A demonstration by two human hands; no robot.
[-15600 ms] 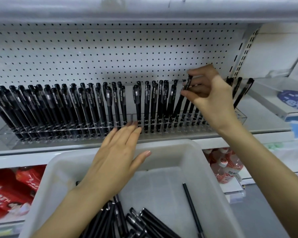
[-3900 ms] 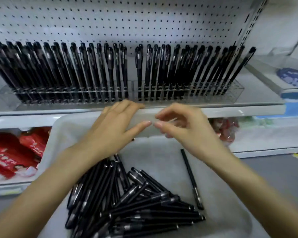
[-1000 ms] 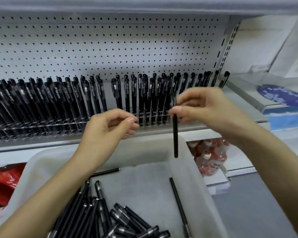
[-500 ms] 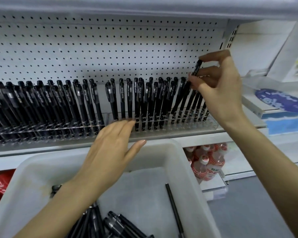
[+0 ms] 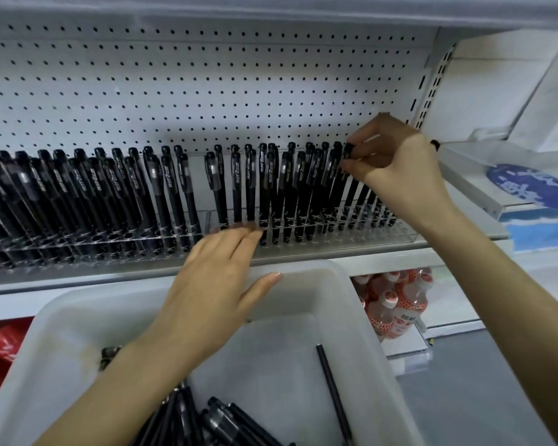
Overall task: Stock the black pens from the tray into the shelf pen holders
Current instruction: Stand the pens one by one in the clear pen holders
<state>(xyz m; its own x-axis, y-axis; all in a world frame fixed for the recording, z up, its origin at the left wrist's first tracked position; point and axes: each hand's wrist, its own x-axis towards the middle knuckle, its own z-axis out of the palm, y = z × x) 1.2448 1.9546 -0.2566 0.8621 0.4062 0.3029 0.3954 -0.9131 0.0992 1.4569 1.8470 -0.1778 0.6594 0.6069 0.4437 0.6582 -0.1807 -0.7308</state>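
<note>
Now | right hand (image 5: 397, 169) fingers pinch black pen (image 5: 344, 175) | left hand (image 5: 213, 284) fingers spread | pen print possibly "TEST", blurred

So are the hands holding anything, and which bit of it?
The right hand pinches a black pen near its capped top end, over the holder. The left hand holds nothing; it lies open, flat over the tray rim.

The right hand (image 5: 397, 170) is reaching up at the right of the frame, wrist bent, its thumb and forefinger pinching the cap end of a black pen (image 5: 347, 162), the other fingers curling behind. The left hand (image 5: 216, 291) is stretching forward at centre frame, palm down, fingers straight and together, thumb spreading rightward, gripping nothing.
</note>
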